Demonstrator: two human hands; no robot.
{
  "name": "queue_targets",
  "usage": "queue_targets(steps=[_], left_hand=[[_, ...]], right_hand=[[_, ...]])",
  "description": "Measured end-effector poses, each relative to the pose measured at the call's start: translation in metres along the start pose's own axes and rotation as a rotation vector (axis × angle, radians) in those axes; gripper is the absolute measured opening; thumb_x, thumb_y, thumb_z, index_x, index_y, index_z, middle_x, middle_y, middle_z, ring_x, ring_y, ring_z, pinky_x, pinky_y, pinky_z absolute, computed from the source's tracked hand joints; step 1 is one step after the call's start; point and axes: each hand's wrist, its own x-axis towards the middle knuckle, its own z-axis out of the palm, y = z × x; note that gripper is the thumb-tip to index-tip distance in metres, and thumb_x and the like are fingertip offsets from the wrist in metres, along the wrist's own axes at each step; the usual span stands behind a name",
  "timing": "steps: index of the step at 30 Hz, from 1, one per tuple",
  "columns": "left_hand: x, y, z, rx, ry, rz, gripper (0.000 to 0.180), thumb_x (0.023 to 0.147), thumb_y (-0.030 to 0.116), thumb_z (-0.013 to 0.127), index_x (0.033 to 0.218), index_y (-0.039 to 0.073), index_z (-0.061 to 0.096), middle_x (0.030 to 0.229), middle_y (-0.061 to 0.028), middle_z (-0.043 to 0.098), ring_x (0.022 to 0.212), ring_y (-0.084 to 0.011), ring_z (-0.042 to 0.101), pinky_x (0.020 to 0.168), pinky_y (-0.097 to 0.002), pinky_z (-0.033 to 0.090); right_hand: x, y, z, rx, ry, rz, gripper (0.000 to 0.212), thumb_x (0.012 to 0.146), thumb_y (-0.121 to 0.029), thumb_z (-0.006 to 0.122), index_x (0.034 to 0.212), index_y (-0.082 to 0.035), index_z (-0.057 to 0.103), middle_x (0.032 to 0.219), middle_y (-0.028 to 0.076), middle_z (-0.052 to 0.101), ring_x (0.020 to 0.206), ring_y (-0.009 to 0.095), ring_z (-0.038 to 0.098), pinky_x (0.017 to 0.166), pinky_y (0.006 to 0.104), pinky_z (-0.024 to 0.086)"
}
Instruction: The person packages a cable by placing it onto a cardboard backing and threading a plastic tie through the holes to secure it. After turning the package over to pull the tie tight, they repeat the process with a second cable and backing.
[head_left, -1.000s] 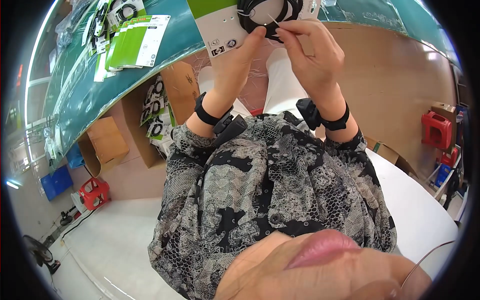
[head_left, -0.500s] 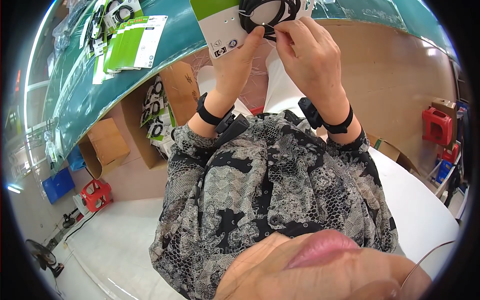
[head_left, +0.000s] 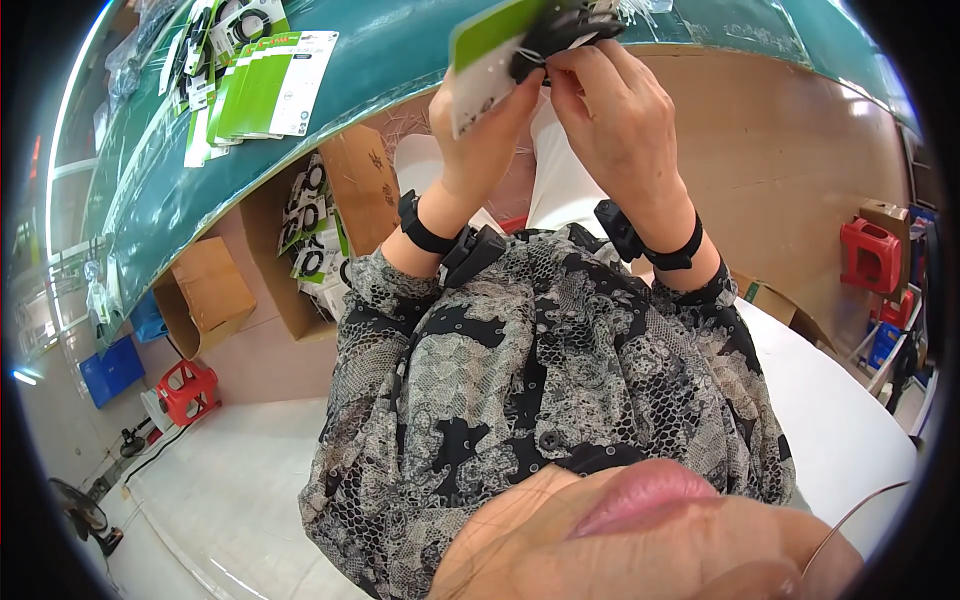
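My left hand (head_left: pixel 478 150) grips a green-and-white packaging card (head_left: pixel 488 88), tilted and blurred by motion, with its thumb near the coil. A coiled black cable (head_left: pixel 568 38) lies against the card's face at its right part. Close to the left thumb tip, a thin pale tie (head_left: pixel 532 58) shows on the coil. My right hand (head_left: pixel 622 125) is closed in a pinch at the coil's near edge, where the tie runs. What exactly sits between those fingertips is mostly hidden. Both hands are above the near edge of the green table.
On the green table (head_left: pixel 390 55) lies a fanned stack of green-and-white cards (head_left: pixel 265 95), beside carded black cables (head_left: pixel 245 25). Below the edge, an open carton (head_left: pixel 275 265) holds more carded cables (head_left: pixel 312 220). Another carton (head_left: pixel 212 290) and red stools (head_left: pixel 188 392) stand around.
The card and coil have turned to a steeper tilt and shifted right. My left hand has turned with them; my right hand stays pinched at the coil.
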Motion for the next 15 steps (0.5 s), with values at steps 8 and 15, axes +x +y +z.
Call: queue_targets(steps=[8, 15], left_hand=[[0.011, 0.015, -0.001, 0.240, 0.011, 0.668, 0.042, 0.066, 0.006, 0.074, 0.107, 0.002, 0.067, 0.091, -0.0081, 0.060, 0.085, -0.0232, 0.066, 0.072, -0.0297, 0.056], [0.006, 0.013, -0.005, 0.325, -0.020, 0.699, 0.044, 0.066, 0.008, 0.072, 0.110, 0.004, 0.067, 0.090, -0.0078, 0.060, 0.086, -0.0240, 0.066, 0.078, -0.0319, 0.057]], right_hand=[[-0.037, -0.001, 0.011, 0.262, 0.084, 0.196, 0.024, 0.078, 0.001, 0.062, 0.101, -0.001, 0.055, 0.090, 0.013, 0.061, 0.079, 0.032, 0.061, 0.066, 0.0376, 0.050], [-0.049, 0.006, 0.017, 0.419, 0.147, 0.312, 0.022, 0.079, 0.000, 0.063, 0.101, 0.000, 0.058, 0.093, 0.012, 0.063, 0.076, 0.028, 0.064, 0.067, 0.0325, 0.051]])
